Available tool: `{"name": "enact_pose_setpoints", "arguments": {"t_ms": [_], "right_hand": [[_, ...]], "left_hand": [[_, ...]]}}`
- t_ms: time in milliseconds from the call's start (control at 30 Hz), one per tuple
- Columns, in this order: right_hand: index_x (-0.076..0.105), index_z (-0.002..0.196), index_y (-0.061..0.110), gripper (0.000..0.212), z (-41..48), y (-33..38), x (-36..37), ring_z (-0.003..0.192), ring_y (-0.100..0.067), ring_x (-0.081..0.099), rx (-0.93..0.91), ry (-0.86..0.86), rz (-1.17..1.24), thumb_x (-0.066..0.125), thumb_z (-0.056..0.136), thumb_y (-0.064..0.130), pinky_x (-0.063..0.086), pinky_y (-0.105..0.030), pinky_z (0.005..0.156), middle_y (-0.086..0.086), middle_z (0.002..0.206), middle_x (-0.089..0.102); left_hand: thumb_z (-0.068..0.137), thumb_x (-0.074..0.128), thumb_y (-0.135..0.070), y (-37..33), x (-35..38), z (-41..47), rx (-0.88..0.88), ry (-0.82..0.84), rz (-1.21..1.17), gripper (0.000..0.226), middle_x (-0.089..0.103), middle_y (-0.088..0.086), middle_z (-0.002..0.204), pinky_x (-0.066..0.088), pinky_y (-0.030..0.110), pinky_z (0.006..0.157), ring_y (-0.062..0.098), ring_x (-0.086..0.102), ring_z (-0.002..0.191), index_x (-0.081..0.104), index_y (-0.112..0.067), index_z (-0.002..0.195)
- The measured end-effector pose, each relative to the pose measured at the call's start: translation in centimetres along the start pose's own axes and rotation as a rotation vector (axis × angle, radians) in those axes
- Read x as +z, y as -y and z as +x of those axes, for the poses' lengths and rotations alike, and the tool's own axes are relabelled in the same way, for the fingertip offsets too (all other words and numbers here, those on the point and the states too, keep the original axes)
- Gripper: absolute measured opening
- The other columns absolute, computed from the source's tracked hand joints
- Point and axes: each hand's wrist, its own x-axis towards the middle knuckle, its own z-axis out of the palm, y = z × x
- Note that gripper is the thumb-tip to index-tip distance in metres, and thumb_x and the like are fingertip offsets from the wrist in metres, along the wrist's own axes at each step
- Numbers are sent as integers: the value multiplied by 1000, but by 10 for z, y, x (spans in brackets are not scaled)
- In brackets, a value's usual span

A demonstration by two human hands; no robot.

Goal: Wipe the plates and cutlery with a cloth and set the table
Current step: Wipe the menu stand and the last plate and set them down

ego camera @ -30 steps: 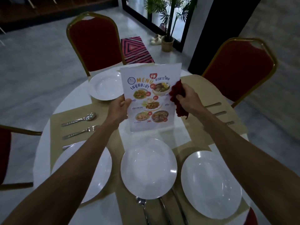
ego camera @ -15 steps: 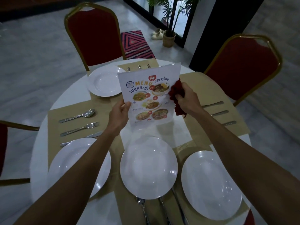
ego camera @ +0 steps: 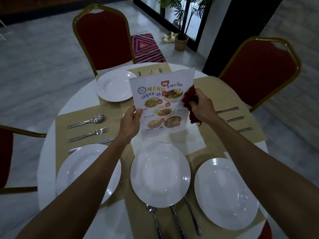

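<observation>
Closest to the camera, three round white plates sit in a row along the near edge of the round white surface [ego camera: 81, 102]: a left plate [ego camera: 88, 171], a middle plate [ego camera: 160, 175] and a right plate [ego camera: 226, 192]. The middle one rests on a beige woven placemat [ego camera: 134, 216], with a steel spoon [ego camera: 153, 219] and two more handles poking out beneath it.

Just beyond the plates, both hands hold up a white laminated menu card [ego camera: 164, 104] printed with food photos. The left hand [ego camera: 131, 121] grips its left edge, thumb on the front. The right hand [ego camera: 202, 106] is closed around a bunched dark red cloth [ego camera: 189, 100], which presses against the card's right side; the cloth's tail hangs below the fist.

To the left lies a set place of spoon [ego camera: 86, 120], fork [ego camera: 88, 134] and knife [ego camera: 93, 144] on its own mat. On the right, three cutlery handles [ego camera: 234, 119] lie on another mat [ego camera: 224, 94] that carries no plate. Farther off, a fourth white plate [ego camera: 114, 86] sits beside the far mat, where three cutlery tips [ego camera: 150, 71] show.

Beyond the surface stand red padded chairs with gold frames [ego camera: 103, 40], then a striped rug [ego camera: 146, 47] and a potted palm [ego camera: 181, 40].

The job looks mostly done: cutlery is out at all four places and the plates look clean. What seems left is finishing the card, setting it down, and perhaps spreading the three bunched plates to their own mats.
</observation>
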Motion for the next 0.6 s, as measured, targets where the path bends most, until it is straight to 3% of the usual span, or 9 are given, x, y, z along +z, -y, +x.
{"name": "enact_pose_setpoints", "arguments": {"t_ms": [100, 167, 267, 367, 467, 600], "right_hand": [[53, 129, 13, 26, -2, -2, 0, 87, -19, 61, 40, 38, -57, 47, 104, 6, 44, -18, 60, -1, 110, 64], [53, 128, 12, 25, -5, -6, -2, 75, -13, 58, 77, 58, -100, 46, 104, 8, 40, -18, 55, -4, 108, 64], [52, 129, 13, 28, -12, -9, -7, 73, -13, 58, 162, 45, -99, 47, 102, 7, 40, -21, 53, -7, 110, 65], [53, 128, 12, 26, -27, -10, -9, 86, -24, 64, 248, 22, -42, 48, 103, 15, 47, -29, 62, -8, 108, 64], [52, 131, 15, 34, -56, -15, -4, 95, -30, 66, 300, 36, 61, 52, 103, 34, 56, -39, 71, -8, 112, 64], [54, 129, 18, 31, -107, -23, 14, 95, -24, 63, 271, 120, -23, 50, 104, 36, 50, -34, 76, -4, 110, 66]], "left_hand": [[105, 42, -37, -9, 2, -6, -3, -6, 62, 33, 63, -8, 121, 57, 48, 89, 21, 64, 110, 52, -24, 134], [106, 40, -34, -13, 3, -7, 2, -14, 117, 35, 63, -2, 126, 54, 44, 92, 25, 62, 114, 50, -20, 136], [106, 42, -29, -17, 0, -13, -38, -49, 175, 36, 62, 7, 132, 49, 35, 88, 26, 61, 114, 47, -15, 138], [103, 47, -25, -15, -6, -31, -137, -94, 165, 42, 65, 9, 125, 43, 30, 81, 20, 59, 101, 40, -15, 144], [101, 48, -18, -5, -9, -67, -112, -43, 218, 47, 65, 5, 118, 46, 32, 79, 24, 63, 100, 36, -15, 146], [100, 51, -18, 23, -9, -120, -72, 47, 441, 36, 68, 11, 120, 46, 30, 84, 26, 65, 104, 52, -10, 135]]}}
